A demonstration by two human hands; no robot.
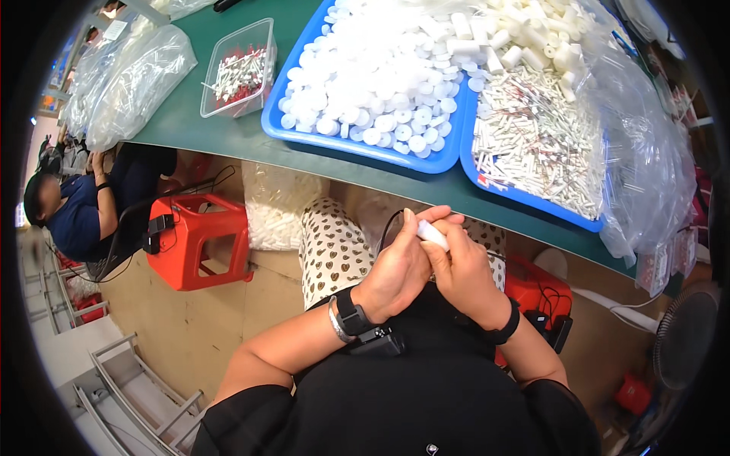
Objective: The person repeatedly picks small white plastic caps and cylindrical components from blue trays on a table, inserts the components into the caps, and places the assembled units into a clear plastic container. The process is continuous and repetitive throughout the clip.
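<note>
Over my lap, in front of the table edge, a small white plastic cylinder (433,235) lies between my two hands. My right hand (470,277) pinches it with bent fingers and thumb. My left hand (397,275) wraps round it from the other side, its thumb raised against the upper end and its fingertips behind. The fingers hide part of the piece. Beyond my hands, a blue tray (365,156) holds a heap of round white caps (395,91). To its right, another blue tray (532,209) carries many thin white sticks (532,129) with white cylinders (525,38) heaped behind.
A clear plastic box (243,108) with white and red small parts stands left on the green table (179,125). Plastic bags (141,83) lie at both ends. Red stools (194,243) stand on the floor; a person (84,205) sits at left. A fan (686,334) is at right.
</note>
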